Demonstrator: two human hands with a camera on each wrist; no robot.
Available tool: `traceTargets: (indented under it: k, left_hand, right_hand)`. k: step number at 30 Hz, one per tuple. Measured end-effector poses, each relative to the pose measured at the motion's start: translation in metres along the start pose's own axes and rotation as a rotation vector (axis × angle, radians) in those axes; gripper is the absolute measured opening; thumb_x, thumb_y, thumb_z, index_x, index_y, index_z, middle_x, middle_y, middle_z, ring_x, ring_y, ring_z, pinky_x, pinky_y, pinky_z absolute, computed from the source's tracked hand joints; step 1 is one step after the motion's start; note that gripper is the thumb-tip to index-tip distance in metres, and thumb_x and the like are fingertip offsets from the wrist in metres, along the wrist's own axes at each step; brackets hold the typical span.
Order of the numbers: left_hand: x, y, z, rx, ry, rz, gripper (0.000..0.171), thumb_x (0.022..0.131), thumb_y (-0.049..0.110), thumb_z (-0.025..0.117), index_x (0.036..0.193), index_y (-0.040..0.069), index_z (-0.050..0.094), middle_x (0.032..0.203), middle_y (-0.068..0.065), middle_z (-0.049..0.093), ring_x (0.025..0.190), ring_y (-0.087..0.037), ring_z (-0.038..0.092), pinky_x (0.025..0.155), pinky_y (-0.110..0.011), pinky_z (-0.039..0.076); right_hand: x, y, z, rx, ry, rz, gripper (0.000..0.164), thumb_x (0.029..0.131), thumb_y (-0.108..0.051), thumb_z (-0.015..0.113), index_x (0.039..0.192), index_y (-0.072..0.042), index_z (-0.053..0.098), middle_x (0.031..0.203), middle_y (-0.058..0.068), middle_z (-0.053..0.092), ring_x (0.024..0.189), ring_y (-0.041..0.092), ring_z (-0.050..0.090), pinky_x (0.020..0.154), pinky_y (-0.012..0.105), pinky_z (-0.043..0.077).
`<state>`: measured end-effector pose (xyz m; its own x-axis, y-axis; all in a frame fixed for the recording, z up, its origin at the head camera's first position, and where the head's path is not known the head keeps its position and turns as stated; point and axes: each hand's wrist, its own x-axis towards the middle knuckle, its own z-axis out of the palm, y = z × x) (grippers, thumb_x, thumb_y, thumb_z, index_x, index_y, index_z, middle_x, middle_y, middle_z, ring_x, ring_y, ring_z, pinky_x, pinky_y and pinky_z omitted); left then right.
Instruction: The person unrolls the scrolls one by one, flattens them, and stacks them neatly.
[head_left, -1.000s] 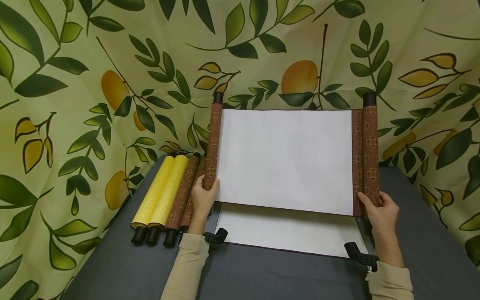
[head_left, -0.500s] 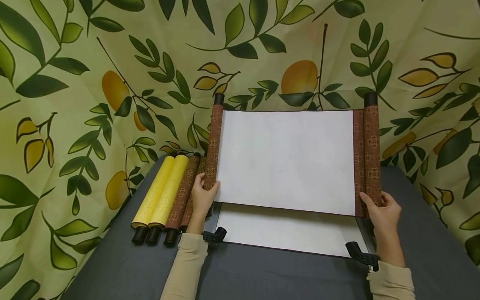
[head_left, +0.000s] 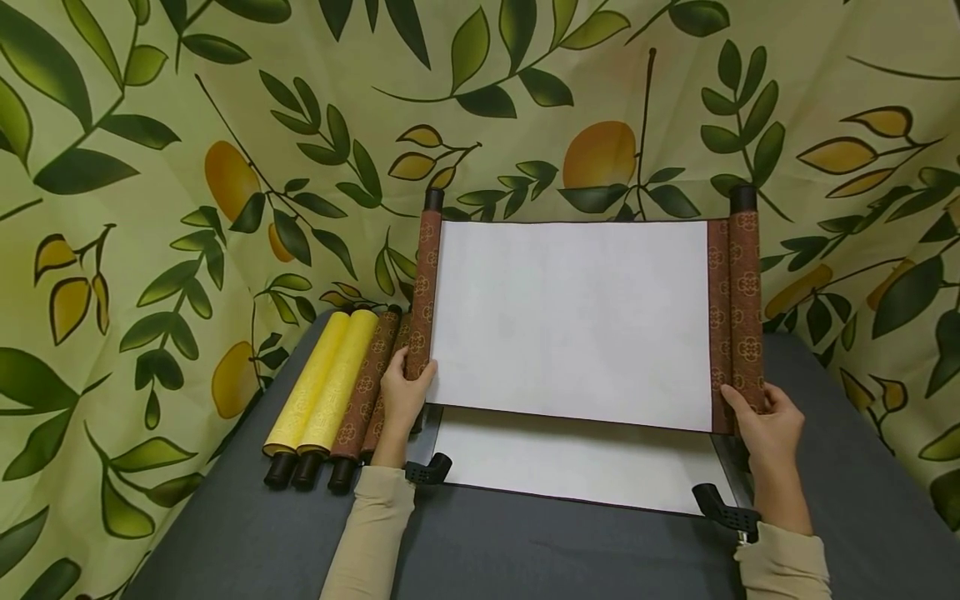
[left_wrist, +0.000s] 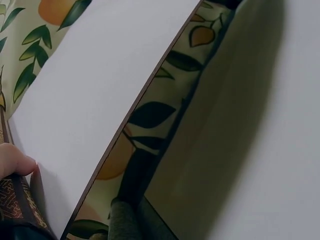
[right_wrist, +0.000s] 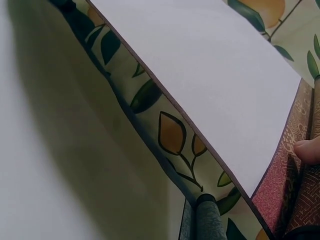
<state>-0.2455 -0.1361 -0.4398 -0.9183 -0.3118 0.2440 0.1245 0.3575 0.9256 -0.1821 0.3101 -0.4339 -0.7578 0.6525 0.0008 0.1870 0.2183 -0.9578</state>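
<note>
Held up and tilted toward me is an unrolled hanging scroll [head_left: 570, 325] with blank white paper and brown patterned rollers with black knobs. My left hand [head_left: 405, 398] grips the lower part of its left roller [head_left: 424, 292]. Around the lower end of the right roller [head_left: 746, 308] curl the fingers of my right hand [head_left: 771, 429], the thumb in front. Beneath lies a second unrolled scroll [head_left: 577, 471], white too, partly hidden by the raised one. Its blue-grey rollers show in the left wrist view [left_wrist: 125, 220] and right wrist view [right_wrist: 209, 222].
On the left of the grey table [head_left: 525, 554] lie several rolled scrolls side by side: two yellow ones [head_left: 337, 379] and brown patterned ones [head_left: 365, 387], with black knobs. A leaf-and-fruit printed cloth [head_left: 510, 100] hangs behind. Both wrists wear black camera mounts [head_left: 429, 471].
Both hands keep their grip and the scroll stays raised. The right hand has shifted slightly right, and the left roller a little left, over the last second.
</note>
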Motion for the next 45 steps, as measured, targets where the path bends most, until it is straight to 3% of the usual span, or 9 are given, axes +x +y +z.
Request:
traceTargets:
  k: [6, 13, 17, 24, 33, 45]
  left_hand:
    - [0.002, -0.001, -0.002, 0.032, -0.022, -0.006, 0.057, 0.088, 0.017, 0.066, 0.137, -0.007, 0.046, 0.136, -0.030, 0.053, 0.125, -0.043, 0.053, 0.102, -0.055, 0.045]
    - [0.005, 0.000, -0.004, -0.023, -0.091, -0.108, 0.063, 0.092, 0.021, 0.061, 0.145, -0.003, 0.037, 0.145, -0.026, 0.045, 0.133, -0.040, 0.046, 0.108, -0.054, 0.041]
    - [0.005, 0.001, -0.005, -0.012, -0.089, -0.136, 0.065, 0.093, 0.025, 0.060, 0.146, -0.002, 0.035, 0.149, -0.026, 0.040, 0.138, -0.040, 0.041, 0.111, -0.055, 0.038]
    - [0.003, 0.001, -0.004, 0.036, -0.001, -0.046, 0.062, 0.086, 0.023, 0.069, 0.135, -0.007, 0.047, 0.137, -0.030, 0.051, 0.127, -0.044, 0.051, 0.104, -0.056, 0.044]
    - [0.002, 0.005, -0.007, 0.044, -0.027, -0.072, 0.080, 0.077, 0.028, 0.080, 0.139, -0.006, 0.044, 0.144, -0.029, 0.045, 0.134, -0.044, 0.043, 0.107, -0.058, 0.041]
    - [0.003, 0.003, -0.008, 0.035, 0.019, -0.030, 0.060, 0.082, 0.020, 0.074, 0.131, -0.008, 0.052, 0.135, -0.031, 0.053, 0.127, -0.044, 0.050, 0.104, -0.056, 0.043]
  right_hand:
    - [0.001, 0.001, 0.000, -0.019, -0.017, 0.006, 0.057, 0.089, -0.029, 0.066, 0.136, -0.001, 0.049, 0.079, -0.031, 0.044, 0.068, -0.014, 0.045, 0.055, 0.007, 0.040]
    - [0.002, 0.002, 0.000, -0.050, -0.021, -0.004, 0.055, 0.090, -0.029, 0.065, 0.134, 0.001, 0.049, 0.077, -0.030, 0.044, 0.067, -0.013, 0.045, 0.055, 0.009, 0.041]
    - [0.002, 0.004, -0.002, -0.063, -0.010, -0.025, 0.059, 0.090, -0.029, 0.064, 0.136, 0.004, 0.048, 0.075, -0.032, 0.042, 0.065, -0.013, 0.044, 0.054, 0.008, 0.039]
    - [0.003, 0.005, -0.006, -0.071, 0.012, -0.025, 0.059, 0.090, -0.028, 0.064, 0.137, 0.004, 0.048, 0.075, -0.032, 0.041, 0.065, -0.014, 0.042, 0.054, 0.007, 0.038]
    - [0.004, 0.005, -0.010, -0.072, 0.016, -0.005, 0.059, 0.090, -0.029, 0.065, 0.137, 0.002, 0.049, 0.076, -0.031, 0.043, 0.065, -0.013, 0.043, 0.054, 0.007, 0.039]
    - [0.004, 0.004, -0.012, -0.068, 0.023, -0.001, 0.061, 0.089, -0.030, 0.066, 0.139, 0.001, 0.048, 0.079, -0.030, 0.043, 0.067, -0.013, 0.043, 0.055, 0.006, 0.038]
